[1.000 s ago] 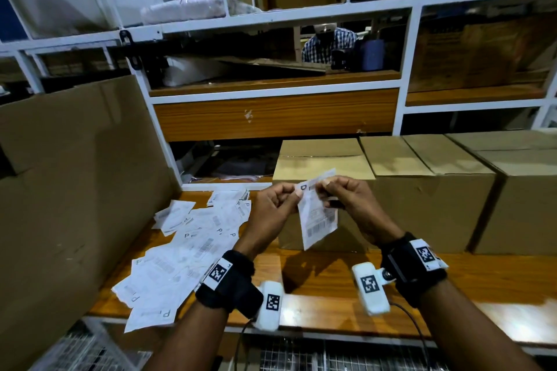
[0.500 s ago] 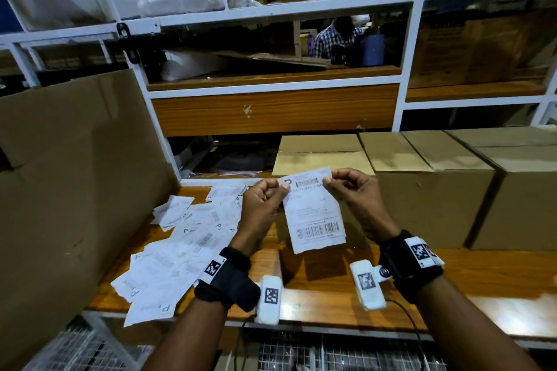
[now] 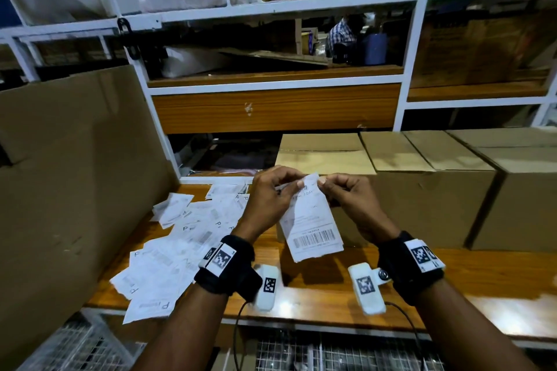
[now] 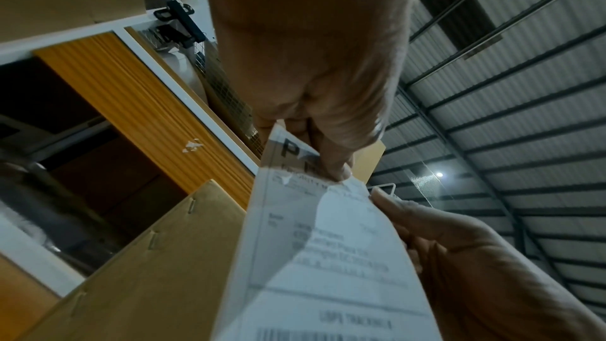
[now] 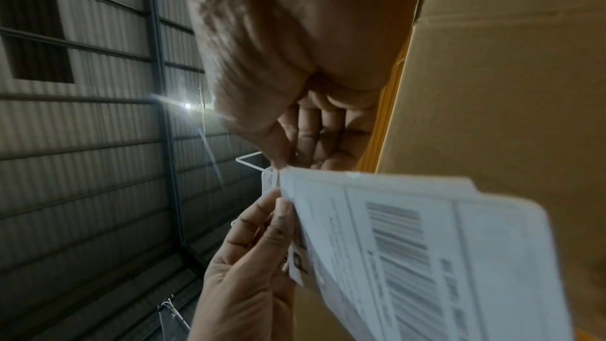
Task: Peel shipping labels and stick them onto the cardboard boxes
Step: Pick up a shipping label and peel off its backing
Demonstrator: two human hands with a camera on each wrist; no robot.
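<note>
Hands meet above the table (image 3: 331, 295), in front of the row of cardboard boxes (image 3: 422, 190). Left hand (image 3: 268, 202) pinches the upper left corner of a shipping label (image 3: 310, 226) between thumb and fingertips; this grip is closed on the label. Right hand (image 3: 352, 205) pinches the upper right corner of the same label; its grip is likewise closed on the paper. Label hangs downward from both pinches, printed side toward the head camera, barcode near its lower edge, clear of the table surface.

Left wrist view shows the left hand (image 4: 315, 92) with its thumb pressed on the label (image 4: 328, 256) just below a large printed "P", where a top layer appears to lift along a torn edge. Right wrist view shows the right hand (image 5: 295, 74) pinching the label (image 5: 410, 243) at its corner, with the left hand (image 5: 249, 269) holding the adjacent edge.

Loose labels (image 3: 156, 253) lie spread in a pile on the left part of the table, beside a large cardboard sheet (image 3: 69, 175) standing at the left. Nearest box stands directly behind the held label. Shelving (image 3: 277, 108) rises behind the boxes.
</note>
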